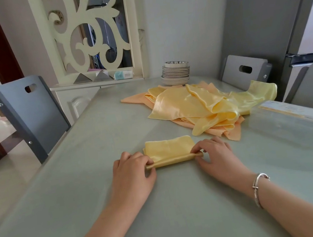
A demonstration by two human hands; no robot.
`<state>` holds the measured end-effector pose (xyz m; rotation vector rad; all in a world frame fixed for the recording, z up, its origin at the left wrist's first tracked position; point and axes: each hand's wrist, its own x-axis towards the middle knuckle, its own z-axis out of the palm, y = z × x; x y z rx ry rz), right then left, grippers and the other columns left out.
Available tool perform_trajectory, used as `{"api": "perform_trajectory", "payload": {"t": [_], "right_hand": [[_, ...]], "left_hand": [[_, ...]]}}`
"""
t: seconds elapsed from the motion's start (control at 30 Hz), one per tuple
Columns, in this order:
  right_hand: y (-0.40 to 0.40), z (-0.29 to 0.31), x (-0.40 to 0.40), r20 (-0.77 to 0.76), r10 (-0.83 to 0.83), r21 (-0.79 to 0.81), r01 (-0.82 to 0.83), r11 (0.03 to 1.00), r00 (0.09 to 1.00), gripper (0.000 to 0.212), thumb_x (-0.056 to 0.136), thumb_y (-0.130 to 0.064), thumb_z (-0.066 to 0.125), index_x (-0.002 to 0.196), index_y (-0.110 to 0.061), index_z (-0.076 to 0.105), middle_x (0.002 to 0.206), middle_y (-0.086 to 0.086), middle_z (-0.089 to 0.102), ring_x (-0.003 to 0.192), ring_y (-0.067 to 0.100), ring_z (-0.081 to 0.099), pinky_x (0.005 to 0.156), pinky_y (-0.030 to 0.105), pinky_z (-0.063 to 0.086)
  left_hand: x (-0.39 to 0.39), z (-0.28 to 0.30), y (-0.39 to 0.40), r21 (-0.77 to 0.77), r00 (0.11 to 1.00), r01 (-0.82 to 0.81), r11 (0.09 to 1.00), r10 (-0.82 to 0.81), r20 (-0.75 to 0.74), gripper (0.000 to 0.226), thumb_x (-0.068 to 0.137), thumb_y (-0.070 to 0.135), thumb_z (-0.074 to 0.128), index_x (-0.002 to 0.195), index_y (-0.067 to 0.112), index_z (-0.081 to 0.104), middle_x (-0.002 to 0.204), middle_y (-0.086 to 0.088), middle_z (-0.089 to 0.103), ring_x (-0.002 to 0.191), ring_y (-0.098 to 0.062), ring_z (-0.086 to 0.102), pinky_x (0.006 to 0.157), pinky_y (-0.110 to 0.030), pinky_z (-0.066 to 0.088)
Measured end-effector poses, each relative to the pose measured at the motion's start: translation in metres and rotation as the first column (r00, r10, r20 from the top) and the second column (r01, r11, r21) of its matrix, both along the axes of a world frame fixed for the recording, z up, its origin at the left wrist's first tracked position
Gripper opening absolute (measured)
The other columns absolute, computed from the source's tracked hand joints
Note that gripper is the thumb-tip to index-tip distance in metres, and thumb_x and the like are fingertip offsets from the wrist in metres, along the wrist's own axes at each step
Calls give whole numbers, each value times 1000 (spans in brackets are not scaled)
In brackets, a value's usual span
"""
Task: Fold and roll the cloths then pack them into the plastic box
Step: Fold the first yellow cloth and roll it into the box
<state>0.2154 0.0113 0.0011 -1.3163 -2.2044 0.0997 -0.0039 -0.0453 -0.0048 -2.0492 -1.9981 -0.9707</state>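
On the pale green table (81, 191), right in front of the person, a folded yellow cloth (169, 149) lies flat with its near edge already turned into a thin, tight roll. Both hands are at work on it: the left hand (133, 170) has fingers curled over the left end of the roll with the thumb tucked beneath, and the right hand (214, 154) pinches the right end between thumb and fingertips. A silver bracelet (258, 186) sits on the right wrist.

Further back, a loose heap of yellow and orange cloths (201, 107) waits, partly spread toward a stack of plates (176, 73). The clear plastic box (292, 117) lies to the right of the heap, near the table's edge, and I cannot tell from where I stand whether anything is inside it.

My guess is the rolling has only just begun, with most of the folded length still flat ahead of the roll. The fabric looks glossy and slippery, so the danger is that the layers slide over one another as the roll goes forward, leaving one end fatter and the whole thing cone-shaped. If either hand eases its pinch, the tight core could spring loose. Uneven pressure between the two hands would steer the roll crooked, and a sloppy roll may not sit neatly in the box
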Motion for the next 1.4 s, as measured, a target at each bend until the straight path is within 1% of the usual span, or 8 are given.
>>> {"api": "perform_trajectory", "payload": {"t": [0.17,0.33,0.47,0.63,0.77,0.9,1.17,1.4], "right_hand": [[-1,-2,0,-162,-54,-126,33,991,985,4,89,-28,57,91,-30,58,86,-19,57,93,7,43,89,27,32],[-3,-3,-7,-98,-111,-73,104,992,989,8,92,-33,50,97,-27,51,86,-12,57,97,9,39,81,26,19],[1,-4,-10,37,-152,39,151,988,988,17,94,-41,44,100,-25,45,86,-10,57,99,14,36,76,29,16],[5,-6,-10,51,-164,16,164,986,985,21,93,-43,48,100,-24,42,89,-10,52,100,17,37,78,31,21],[2,-3,-11,142,-105,179,79,981,984,22,89,-27,57,108,-25,46,109,-6,46,107,19,37,87,30,27],[-1,-4,-7,248,27,214,-82,973,968,29,77,-5,61,95,-27,56,95,-9,54,94,19,52,79,30,37],[-3,-3,2,71,64,3,-64,998,995,28,88,-27,55,115,-34,58,112,-19,51,110,5,43,89,21,22],[1,0,0,-48,-26,-136,20,991,998,8,89,-30,57,95,-34,60,93,-18,59,95,9,44,88,29,31]], "left_hand": [[-2,-3,0,-95,964,-37,995,60,258,9,86,35,59,78,31,60,85,13,64,93,-19,50,85,-32,38],[-3,-7,7,-136,930,-37,990,84,358,12,86,35,63,79,27,56,74,14,60,91,-20,55,84,-36,43],[1,-7,9,-68,962,-83,994,97,256,16,88,35,60,87,25,48,74,11,58,89,-20,50,81,-35,39],[3,-5,6,8,989,-117,993,115,91,18,89,34,57,92,22,45,81,8,54,88,-21,46,80,-35,37],[9,-5,7,115,988,-39,993,55,-143,21,74,13,73,77,24,56,79,9,52,78,-20,47,68,-28,29],[7,-6,6,130,972,34,991,-3,-234,28,64,5,77,70,28,63,70,15,55,76,-14,45,66,-25,24],[7,-1,-1,-20,1000,-16,1000,16,-16,18,81,31,62,99,32,64,101,17,61,101,-15,45,80,-26,30],[-3,-3,6,-102,952,-38,994,67,298,5,84,36,65,88,32,65,87,19,62,94,-12,41,81,-27,29]]}}
